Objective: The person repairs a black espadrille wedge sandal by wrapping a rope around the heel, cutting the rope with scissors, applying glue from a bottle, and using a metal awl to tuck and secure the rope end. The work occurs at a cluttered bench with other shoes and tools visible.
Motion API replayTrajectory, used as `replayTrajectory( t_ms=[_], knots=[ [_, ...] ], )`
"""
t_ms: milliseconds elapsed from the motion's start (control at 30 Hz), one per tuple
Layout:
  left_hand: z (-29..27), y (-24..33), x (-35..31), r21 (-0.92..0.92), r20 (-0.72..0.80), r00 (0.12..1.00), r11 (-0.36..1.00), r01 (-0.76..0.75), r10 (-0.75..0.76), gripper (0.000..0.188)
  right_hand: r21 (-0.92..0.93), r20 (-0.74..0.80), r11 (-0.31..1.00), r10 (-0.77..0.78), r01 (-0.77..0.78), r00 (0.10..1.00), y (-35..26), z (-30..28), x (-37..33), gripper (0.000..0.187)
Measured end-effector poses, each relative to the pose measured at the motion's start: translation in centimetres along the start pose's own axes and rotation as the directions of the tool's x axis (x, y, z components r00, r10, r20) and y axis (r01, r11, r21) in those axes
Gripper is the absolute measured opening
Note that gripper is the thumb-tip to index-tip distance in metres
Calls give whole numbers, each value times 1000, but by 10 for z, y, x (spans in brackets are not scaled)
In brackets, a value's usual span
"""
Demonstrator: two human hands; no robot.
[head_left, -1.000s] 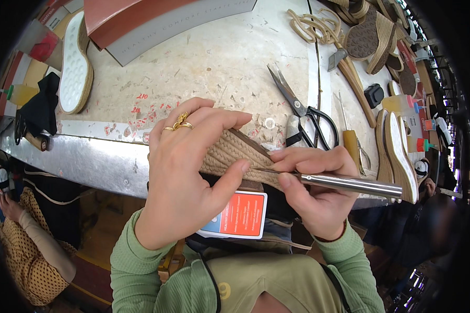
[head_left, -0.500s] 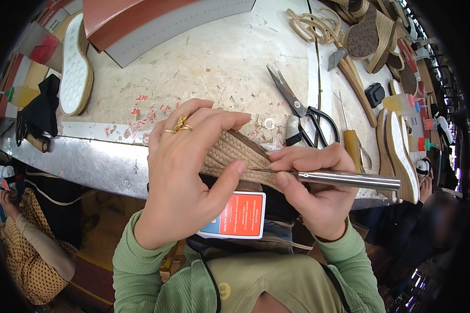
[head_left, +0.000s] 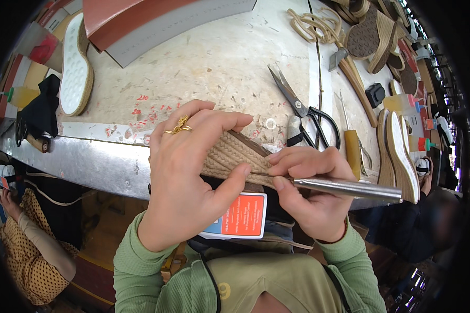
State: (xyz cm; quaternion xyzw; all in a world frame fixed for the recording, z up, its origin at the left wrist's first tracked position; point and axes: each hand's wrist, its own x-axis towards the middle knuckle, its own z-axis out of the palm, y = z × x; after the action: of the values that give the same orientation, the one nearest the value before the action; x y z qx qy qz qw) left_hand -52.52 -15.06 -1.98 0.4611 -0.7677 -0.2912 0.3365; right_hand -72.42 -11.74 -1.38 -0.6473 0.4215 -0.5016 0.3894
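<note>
A braided jute wedge sole (head_left: 230, 156) with a brown edge is tilted over the near edge of the bench. My left hand (head_left: 185, 167) is wrapped over its left end, thumb against the braid, with gold rings on one finger. In my right hand (head_left: 318, 195) is a thin-pointed awl (head_left: 350, 189) with a metal handle. Thumb and forefinger pinch it near the point, and the handle sticks out to the right. The awl's point lies at the braid close to my left thumb; whether it goes in is unclear. Behind my left hand, the sole's end is hidden.
Open scissors (head_left: 297, 107), a yellow-handled tool (head_left: 352, 151) and a hammer (head_left: 357, 83) lie beyond my right hand. Wedge soles (head_left: 397, 151) stand farther right. A shoe box (head_left: 167, 26) and a white-topped sole (head_left: 74, 68) are at far left. A printed card (head_left: 245, 216) hangs below my hands.
The awl's point and handle have dipped slightly, and my right fingers have shifted a little left along with it. My left thumb has moved slightly right along the braid.
</note>
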Motion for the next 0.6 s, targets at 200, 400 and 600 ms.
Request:
replayTrajectory(
  t_ms=[200, 400, 600],
  knots=[
    [0, 0, -1, 5, -17, 1000, 1000, 0, 0, 52, 161, -71, 980, 129, -116, 989, -2, -2, -2, 20],
    [1, 0, -1, 9, -23, 1000, 1000, 3, -3, 54, 188, -57, 958, 232, -218, 971, -4, -3, -1, 20],
    [2, 1, -1, 0, -26, 1000, 1000, 12, -12, 54, 125, -29, 966, 230, -224, 973, -5, -4, 1, 19]
  ],
)
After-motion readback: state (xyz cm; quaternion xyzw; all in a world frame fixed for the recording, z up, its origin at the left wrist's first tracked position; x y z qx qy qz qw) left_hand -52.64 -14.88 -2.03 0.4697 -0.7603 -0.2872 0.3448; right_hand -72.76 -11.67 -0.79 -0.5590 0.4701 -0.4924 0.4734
